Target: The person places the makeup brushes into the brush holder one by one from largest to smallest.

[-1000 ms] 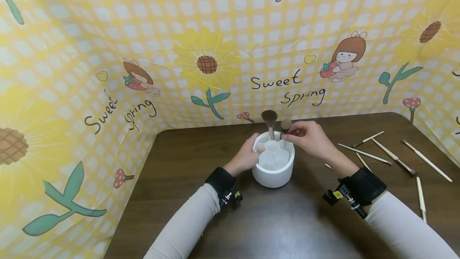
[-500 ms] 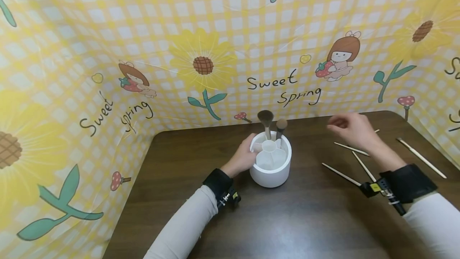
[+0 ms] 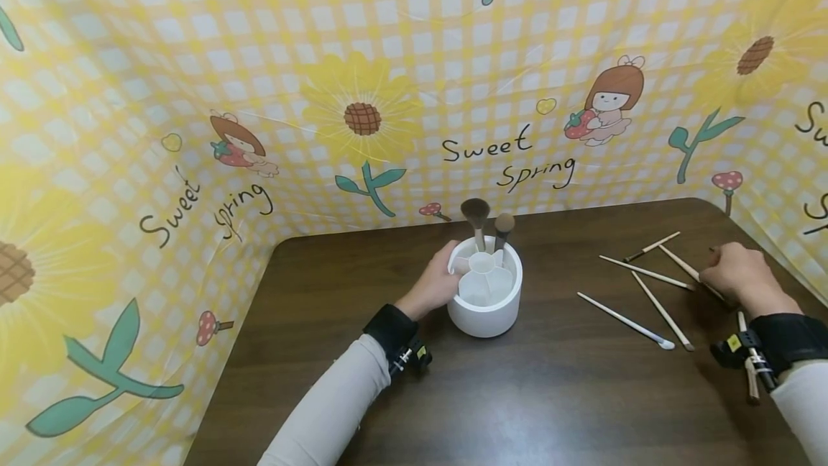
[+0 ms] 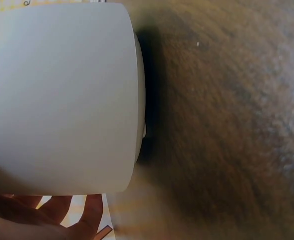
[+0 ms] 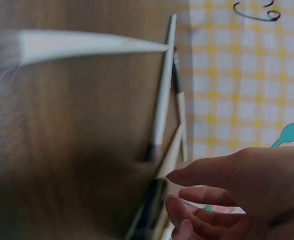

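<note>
In the head view my left hand [image 3: 435, 281] grips the side of a white round brush holder [image 3: 485, 320] with inner compartments. Two makeup brushes stand in its rear part: a dark fan-shaped brush [image 3: 475, 213] and a smaller rounded brush [image 3: 504, 224]. The left wrist view shows the holder's smooth wall [image 4: 62, 100] with fingers [image 4: 91, 215] curled beside it. At the far right my right hand [image 3: 742, 275] is low over the loose brushes. Its thumb and fingers stand apart in the right wrist view, close to a pale-handled brush [image 5: 170, 155]; contact cannot be told.
Several pale-handled brushes lie on the dark table [image 3: 362, 272]: a blue-tipped brush [image 3: 624, 320], a slim brush [image 3: 660, 308], and a brush [image 3: 752, 380] under the right wrist. A yellow checked cloth [image 3: 401, 20] hangs behind and at the sides.
My right hand has let go of the rounded brush, now standing in the holder, and moved right to the loose brushes. The left hand stays on the holder.
</note>
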The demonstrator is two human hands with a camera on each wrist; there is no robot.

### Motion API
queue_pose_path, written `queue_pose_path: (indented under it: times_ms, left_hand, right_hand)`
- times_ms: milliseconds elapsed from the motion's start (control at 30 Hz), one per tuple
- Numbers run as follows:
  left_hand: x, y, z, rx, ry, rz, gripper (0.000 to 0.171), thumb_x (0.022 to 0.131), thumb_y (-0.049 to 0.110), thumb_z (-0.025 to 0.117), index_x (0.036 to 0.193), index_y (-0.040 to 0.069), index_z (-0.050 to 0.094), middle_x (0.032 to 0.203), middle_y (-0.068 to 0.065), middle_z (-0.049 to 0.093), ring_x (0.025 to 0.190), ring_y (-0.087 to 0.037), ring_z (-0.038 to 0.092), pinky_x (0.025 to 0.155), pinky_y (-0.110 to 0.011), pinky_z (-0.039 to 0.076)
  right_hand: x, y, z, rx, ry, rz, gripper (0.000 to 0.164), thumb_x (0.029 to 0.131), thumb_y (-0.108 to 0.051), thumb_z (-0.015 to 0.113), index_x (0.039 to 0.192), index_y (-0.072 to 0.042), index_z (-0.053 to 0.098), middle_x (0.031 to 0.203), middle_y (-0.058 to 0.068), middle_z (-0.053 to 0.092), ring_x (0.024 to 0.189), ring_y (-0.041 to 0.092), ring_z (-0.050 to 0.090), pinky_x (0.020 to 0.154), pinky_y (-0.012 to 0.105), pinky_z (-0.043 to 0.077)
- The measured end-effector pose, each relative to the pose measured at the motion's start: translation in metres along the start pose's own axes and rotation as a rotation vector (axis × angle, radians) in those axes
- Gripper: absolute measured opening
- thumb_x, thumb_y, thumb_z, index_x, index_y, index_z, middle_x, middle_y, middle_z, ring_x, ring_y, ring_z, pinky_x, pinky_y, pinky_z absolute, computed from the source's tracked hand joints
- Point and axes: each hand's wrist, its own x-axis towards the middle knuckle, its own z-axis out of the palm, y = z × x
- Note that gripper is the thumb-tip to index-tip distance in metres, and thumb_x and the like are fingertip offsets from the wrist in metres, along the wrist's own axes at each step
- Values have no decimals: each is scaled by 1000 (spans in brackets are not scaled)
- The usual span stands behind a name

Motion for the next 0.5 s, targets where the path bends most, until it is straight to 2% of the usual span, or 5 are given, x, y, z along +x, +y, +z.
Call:
queue_pose_path:
  times_ms: [133, 233, 367, 500]
  left_hand:
    - [0, 1, -1, -8, -4, -12, 41, 82, -6, 54, 122, 0, 47, 111, -12, 57, 100, -19, 51, 94, -43, 41]
    - [0, 2, -1, -10, -3, -21, 41, 82, -5, 55, 122, 1, 47, 112, -12, 57, 101, -19, 51, 94, -43, 41]
    - [-1, 3, -1, -3, 6, -31, 41, 82, -5, 55, 122, 1, 48, 111, -12, 57, 101, -20, 51, 94, -44, 41]
    - [-2, 4, 0, -9, 6, -41, 42, 82, -6, 54, 122, 0, 47, 112, -12, 57, 101, -21, 51, 94, -45, 41]
  right_hand:
    - [-1, 7, 4, -4, -29, 38, 17, 73, -14, 59, 58, -7, 52, 61, 11, 46, 58, 30, 46, 48, 36, 38]
    - [0, 8, 6, -8, -1, 50, 14, 72, -12, 58, 69, 2, 54, 64, 18, 48, 58, 34, 47, 48, 40, 40]
    - [2, 5, 8, -18, 39, 45, 26, 69, -11, 61, 83, 9, 52, 72, 28, 50, 62, 41, 49, 48, 46, 41]
    - [5, 4, 10, -18, 26, 30, 18, 68, -12, 62, 74, 2, 53, 72, 27, 52, 64, 41, 50, 48, 45, 41]
